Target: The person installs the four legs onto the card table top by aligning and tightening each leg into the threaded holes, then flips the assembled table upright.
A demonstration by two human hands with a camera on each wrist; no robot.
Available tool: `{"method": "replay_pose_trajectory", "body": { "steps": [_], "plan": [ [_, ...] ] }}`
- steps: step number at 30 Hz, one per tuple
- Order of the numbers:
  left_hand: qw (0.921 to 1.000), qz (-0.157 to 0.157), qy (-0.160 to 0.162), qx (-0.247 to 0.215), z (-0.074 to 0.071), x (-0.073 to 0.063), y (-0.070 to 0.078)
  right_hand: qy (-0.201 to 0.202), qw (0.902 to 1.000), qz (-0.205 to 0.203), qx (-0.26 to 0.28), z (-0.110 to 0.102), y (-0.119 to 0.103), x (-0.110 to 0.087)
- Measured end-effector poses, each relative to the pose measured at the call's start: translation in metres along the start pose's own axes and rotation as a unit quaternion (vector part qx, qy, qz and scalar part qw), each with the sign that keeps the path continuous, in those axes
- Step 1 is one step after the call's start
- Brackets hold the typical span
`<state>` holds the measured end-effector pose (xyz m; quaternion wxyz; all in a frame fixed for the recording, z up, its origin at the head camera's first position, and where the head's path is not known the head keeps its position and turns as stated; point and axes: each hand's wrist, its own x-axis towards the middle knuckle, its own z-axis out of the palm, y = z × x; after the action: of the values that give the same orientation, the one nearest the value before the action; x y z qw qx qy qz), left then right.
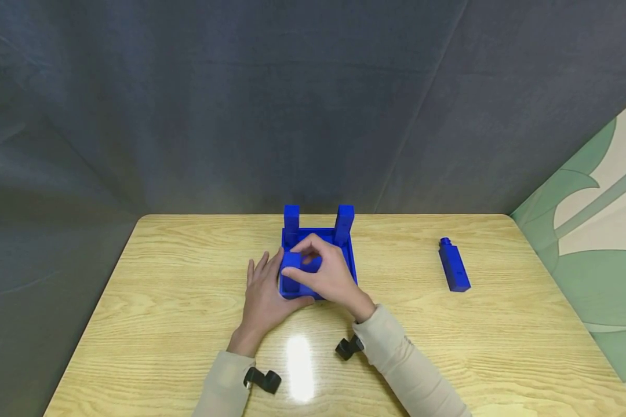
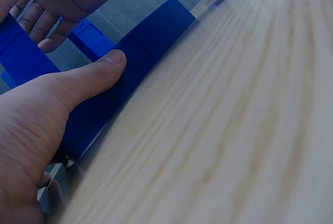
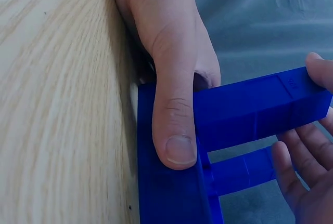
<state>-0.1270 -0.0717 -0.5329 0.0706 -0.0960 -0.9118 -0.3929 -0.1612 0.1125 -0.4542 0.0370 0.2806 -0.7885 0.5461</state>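
A square blue base (image 1: 353, 267) with a raised rim sits on the table in front of me, bearing upright blue posts. My left hand (image 1: 265, 295) holds its front left corner. The left thumb (image 2: 99, 78) lies along the front wall, and the other fingers reach along the left side. With my right hand (image 1: 334, 277) I pinch the top of the front left post (image 3: 255, 107) between thumb and fingers. This post stands upright in the corner. Two more posts, a left one (image 1: 291, 219) and a right one (image 1: 345, 219), rise from the back corners.
Off to the right, a loose blue post (image 1: 454, 267) with a knobbed peg at one end lies on the wooden table (image 1: 177, 301). A dark curtain (image 1: 271, 116) hangs behind the table. Patterned green and cream fabric (image 1: 600, 278) borders the right side.
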Motion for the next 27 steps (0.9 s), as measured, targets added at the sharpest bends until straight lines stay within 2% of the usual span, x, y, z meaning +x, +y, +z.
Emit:
{"method": "replay_pose_trajectory", "body": {
  "steps": [3, 8, 11, 15, 21, 27],
  "plan": [
    [1.0000, 0.000, -0.001, 0.003, -0.0001, 0.0003, 0.0002, -0.005, 1.0000, 0.002, -0.006, -0.0002, -0.0010, 0.0005],
    [1.0000, 0.005, 0.003, 0.007, -0.0003, 0.0007, -0.0004, -0.062, 0.9980, -0.005, 0.012, -0.0023, 0.0025, 0.0000],
    [1.0000, 0.005, 0.004, 0.005, -0.0004, 0.0009, -0.0005, -0.101, 0.9936, -0.014, 0.050, -0.0036, 0.0044, -0.0008],
    [1.0000, 0.001, 0.003, 0.006, -0.0003, 0.0006, -0.0004, -0.132, 0.9868, -0.016, 0.093, -0.0054, 0.0043, -0.0018],
    [1.0000, -0.001, -0.001, 0.006, -0.0006, -0.0010, 0.0006, -0.133, 0.9862, -0.010, 0.097, -0.0079, 0.0041, -0.0021],
    [1.0000, 0.004, 0.002, 0.000, -0.0007, -0.0013, 0.0004, -0.103, 0.9932, -0.012, 0.053, -0.0059, 0.0070, -0.0010]
  ]
}}
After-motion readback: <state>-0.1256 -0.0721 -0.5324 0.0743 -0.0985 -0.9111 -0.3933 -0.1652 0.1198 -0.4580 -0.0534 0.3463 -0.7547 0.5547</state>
